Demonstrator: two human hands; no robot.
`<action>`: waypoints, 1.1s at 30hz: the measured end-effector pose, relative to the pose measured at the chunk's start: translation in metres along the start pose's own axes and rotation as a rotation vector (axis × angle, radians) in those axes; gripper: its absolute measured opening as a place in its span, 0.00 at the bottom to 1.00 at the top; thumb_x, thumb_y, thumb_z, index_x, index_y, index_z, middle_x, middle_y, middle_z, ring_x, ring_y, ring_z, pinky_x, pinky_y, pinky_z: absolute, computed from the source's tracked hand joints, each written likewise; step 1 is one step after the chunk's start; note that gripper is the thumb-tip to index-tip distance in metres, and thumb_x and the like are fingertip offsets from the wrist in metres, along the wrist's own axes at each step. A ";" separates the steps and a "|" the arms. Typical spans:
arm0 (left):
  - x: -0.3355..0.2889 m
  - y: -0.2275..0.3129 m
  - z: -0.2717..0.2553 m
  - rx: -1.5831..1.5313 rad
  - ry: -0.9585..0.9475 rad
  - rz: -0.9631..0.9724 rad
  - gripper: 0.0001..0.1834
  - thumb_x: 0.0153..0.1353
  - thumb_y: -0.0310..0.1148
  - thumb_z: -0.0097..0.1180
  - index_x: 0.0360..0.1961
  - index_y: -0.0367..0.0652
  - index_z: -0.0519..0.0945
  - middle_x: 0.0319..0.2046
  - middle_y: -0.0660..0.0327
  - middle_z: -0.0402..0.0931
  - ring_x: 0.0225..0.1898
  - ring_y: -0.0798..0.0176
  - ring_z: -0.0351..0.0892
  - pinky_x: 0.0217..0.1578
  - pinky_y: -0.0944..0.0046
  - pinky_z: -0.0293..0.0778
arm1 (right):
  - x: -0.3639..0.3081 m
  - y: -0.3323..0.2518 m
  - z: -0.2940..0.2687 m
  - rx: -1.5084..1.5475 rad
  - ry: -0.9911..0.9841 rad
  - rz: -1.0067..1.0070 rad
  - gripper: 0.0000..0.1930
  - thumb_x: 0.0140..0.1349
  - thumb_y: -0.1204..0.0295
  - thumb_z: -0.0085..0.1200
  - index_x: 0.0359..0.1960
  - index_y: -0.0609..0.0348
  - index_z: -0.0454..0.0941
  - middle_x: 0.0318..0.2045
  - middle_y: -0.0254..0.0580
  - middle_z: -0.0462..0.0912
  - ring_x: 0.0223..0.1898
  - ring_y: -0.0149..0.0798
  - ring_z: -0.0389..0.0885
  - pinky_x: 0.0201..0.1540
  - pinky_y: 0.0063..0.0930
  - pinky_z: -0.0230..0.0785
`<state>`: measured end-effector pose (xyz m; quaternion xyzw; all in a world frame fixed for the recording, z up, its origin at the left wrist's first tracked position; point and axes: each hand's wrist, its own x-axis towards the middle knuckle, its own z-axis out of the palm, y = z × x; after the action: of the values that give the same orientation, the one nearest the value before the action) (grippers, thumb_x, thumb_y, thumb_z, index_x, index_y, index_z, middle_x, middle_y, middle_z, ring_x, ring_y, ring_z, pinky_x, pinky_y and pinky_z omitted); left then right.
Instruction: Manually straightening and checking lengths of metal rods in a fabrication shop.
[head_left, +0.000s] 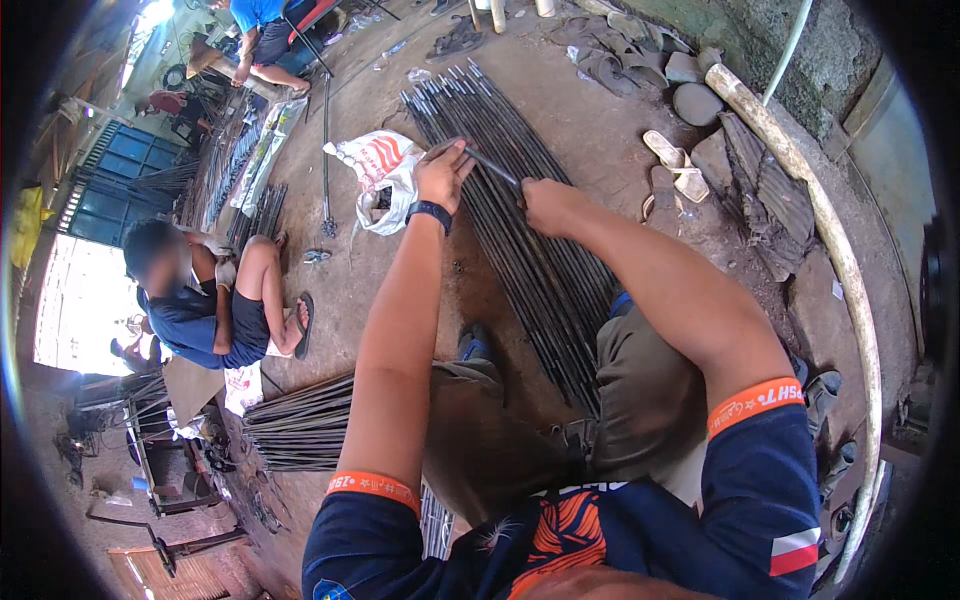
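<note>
White lettering [752, 403], digits [346, 483] on orange sleeve bands [728, 415]; red print [380, 156] on white sack [397, 205], unreadable.

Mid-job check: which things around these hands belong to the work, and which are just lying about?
Likely belong:
- gray rod between the left hand and right hand
- bundle of dark rods beneath
- white sack beside the bundle, perhaps

Seemingly just lying about:
- pale sandals
- rounded stone
- long pole

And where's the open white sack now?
In the head view, the open white sack lies above and left of centre, just left of the left hand and the bundle of dark rods.
</note>
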<state>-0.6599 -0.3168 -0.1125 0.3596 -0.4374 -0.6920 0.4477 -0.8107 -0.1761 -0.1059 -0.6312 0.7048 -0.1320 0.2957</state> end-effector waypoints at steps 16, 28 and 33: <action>-0.007 0.003 0.005 0.026 -0.014 0.060 0.09 0.58 0.25 0.53 0.39 0.33 0.72 0.36 0.57 0.75 0.39 0.60 0.77 0.45 0.59 0.74 | -0.007 -0.009 -0.005 -0.058 -0.002 0.002 0.13 0.60 0.68 0.41 0.44 0.62 0.70 0.43 0.52 0.77 0.47 0.53 0.75 0.46 0.44 0.67; -0.005 -0.005 0.013 0.136 0.196 0.097 0.08 0.54 0.25 0.59 0.34 0.38 0.72 0.33 0.59 0.76 0.37 0.61 0.77 0.40 0.61 0.76 | -0.005 -0.006 0.003 -0.008 0.028 0.024 0.14 0.60 0.73 0.38 0.45 0.66 0.68 0.43 0.56 0.77 0.47 0.55 0.75 0.47 0.47 0.67; -0.003 0.002 0.003 0.005 0.012 0.057 0.05 0.59 0.23 0.51 0.37 0.36 0.71 0.37 0.53 0.76 0.42 0.55 0.77 0.45 0.57 0.75 | 0.000 0.002 0.006 0.069 0.046 -0.032 0.13 0.58 0.72 0.40 0.43 0.66 0.69 0.41 0.60 0.76 0.45 0.56 0.75 0.46 0.47 0.66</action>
<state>-0.6606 -0.3136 -0.1089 0.3522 -0.4464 -0.6756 0.4693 -0.8090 -0.1745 -0.1117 -0.6285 0.6965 -0.1754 0.2986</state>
